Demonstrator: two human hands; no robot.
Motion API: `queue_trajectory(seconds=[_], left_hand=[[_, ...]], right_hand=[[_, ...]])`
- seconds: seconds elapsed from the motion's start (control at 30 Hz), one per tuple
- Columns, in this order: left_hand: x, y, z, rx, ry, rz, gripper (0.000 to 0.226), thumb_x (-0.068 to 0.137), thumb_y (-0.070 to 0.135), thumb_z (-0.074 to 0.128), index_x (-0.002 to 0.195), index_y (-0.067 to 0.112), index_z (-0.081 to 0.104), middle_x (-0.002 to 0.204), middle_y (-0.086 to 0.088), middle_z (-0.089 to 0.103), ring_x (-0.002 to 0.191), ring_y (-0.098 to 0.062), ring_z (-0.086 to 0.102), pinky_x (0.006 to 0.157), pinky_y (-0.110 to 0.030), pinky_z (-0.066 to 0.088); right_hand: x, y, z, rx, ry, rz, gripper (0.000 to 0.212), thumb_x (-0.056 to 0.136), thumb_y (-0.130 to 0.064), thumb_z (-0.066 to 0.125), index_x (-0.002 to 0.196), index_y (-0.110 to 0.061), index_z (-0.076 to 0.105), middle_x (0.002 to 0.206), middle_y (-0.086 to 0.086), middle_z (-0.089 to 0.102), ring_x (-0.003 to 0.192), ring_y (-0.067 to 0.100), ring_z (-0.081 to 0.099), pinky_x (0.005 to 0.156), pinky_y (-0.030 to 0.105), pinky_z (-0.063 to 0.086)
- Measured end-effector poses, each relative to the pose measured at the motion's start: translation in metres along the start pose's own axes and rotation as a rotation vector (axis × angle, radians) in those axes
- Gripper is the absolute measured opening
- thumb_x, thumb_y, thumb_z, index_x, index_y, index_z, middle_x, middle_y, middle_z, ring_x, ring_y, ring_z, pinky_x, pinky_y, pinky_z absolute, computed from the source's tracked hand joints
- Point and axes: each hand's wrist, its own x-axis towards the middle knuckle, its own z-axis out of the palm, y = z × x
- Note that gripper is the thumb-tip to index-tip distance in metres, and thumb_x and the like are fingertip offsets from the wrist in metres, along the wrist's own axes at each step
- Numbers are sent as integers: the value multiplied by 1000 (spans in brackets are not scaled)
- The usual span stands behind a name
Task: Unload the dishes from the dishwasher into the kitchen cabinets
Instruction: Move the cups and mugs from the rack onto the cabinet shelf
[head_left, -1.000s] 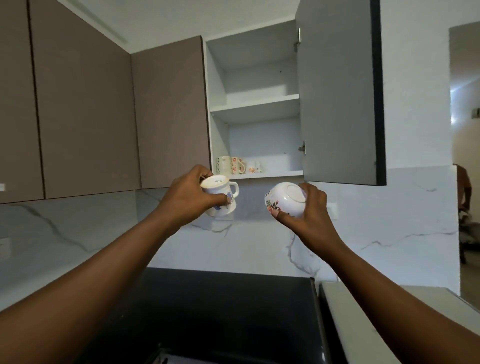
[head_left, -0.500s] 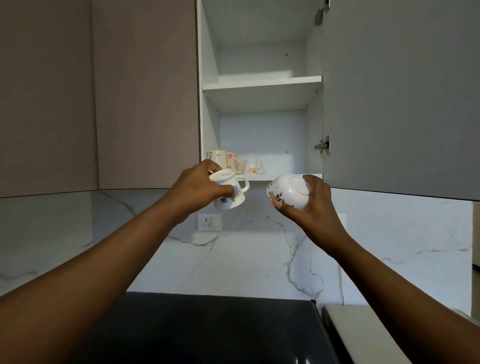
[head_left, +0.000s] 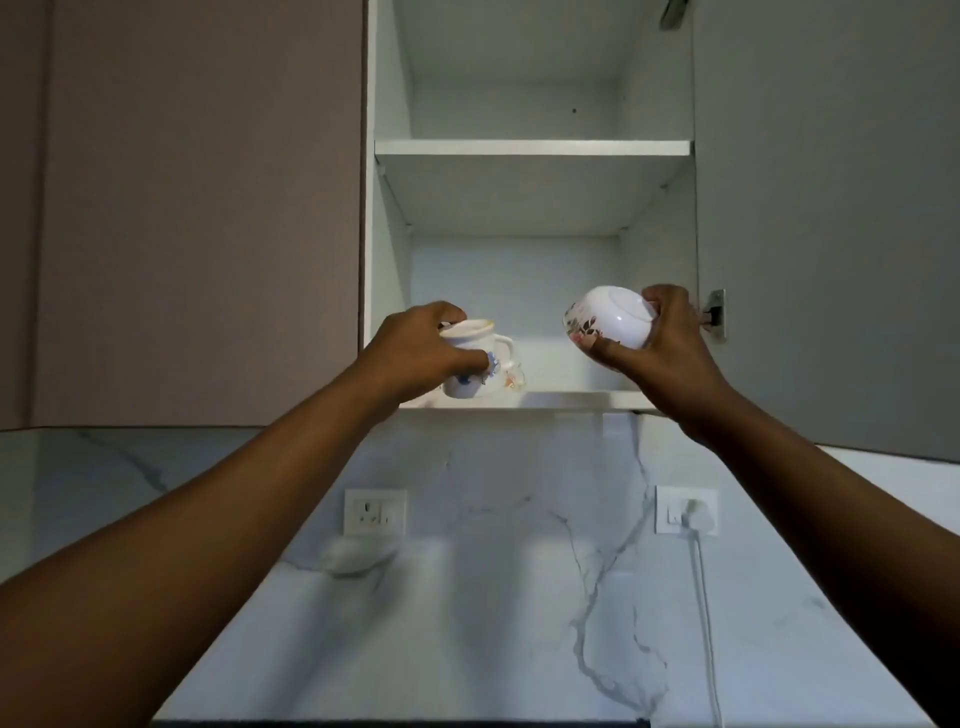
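Two bare arms reach up from the lower corners toward an open wall cabinet (head_left: 395, 208) at twelve o'clock. The left hand (head_left: 415, 353), just left of centre, has its fingers and thumb curled round a white mug (head_left: 470, 358) with a blue flower print; the mug is tipped slightly, its handle pointing toward three o'clock, and it hangs at the front edge of the bottom shelf (head_left: 571, 399). Whether it touches the shelf cannot be told. Just behind it, a second cup (head_left: 511, 379) with an orange print sits on that shelf, mostly hidden. The right hand (head_left: 660, 343), at about two o'clock from centre, grips a white bowl (head_left: 610, 319) with a dark leaf pattern, turned on its side with its base facing the camera, held in the air in front of the lower compartment. The cabinet door (head_left: 831, 208) stands open at three o'clock. Below, toward six o'clock, a marble wall (head_left: 493, 597) carries two sockets (head_left: 375, 512), the right one with a plug and cord.
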Motion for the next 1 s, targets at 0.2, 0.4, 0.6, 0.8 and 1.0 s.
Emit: queue_trajectory(seconds=[0.2,0.4,0.6,0.8,1.0], left_hand=[[60,-12,41,87,2,0,46,64,31,81,105,20,65,102,0,65,92,-21,60,75,-34,50],[103,-32,67,191,-18,-53,47,62,33,83,103,22,62,100,0,64,87,-19,59,68,-29,47],[123,-55,78,239,-142,-102,55,69,42,79,115,18,62,107,-3,65,94,-22,61,72,-29,48],[132,-56,71,383,-194,-24,52,67,43,81,112,21,67,106,2,67,98,-18,60,88,-35,51],[131,-65,74,439,-112,104,49,67,43,82,109,25,66,105,9,67,93,-9,61,80,-26,49]], right_hand=[[75,59,22,-92,-178,67,78,59,-52,83,115,-22,39,117,5,50,102,22,54,81,37,53],[142,108,45,-253,-373,165,76,68,-43,82,119,-10,36,111,9,52,99,25,55,72,33,51],[184,133,61,-566,-580,235,78,77,-38,75,133,-5,32,124,14,51,107,29,54,85,37,48],[200,158,81,-706,-684,276,80,74,-41,77,131,-6,33,117,12,53,103,28,58,89,40,52],[200,169,82,-774,-738,368,85,74,-42,78,135,-3,33,127,17,50,110,32,57,95,44,50]])
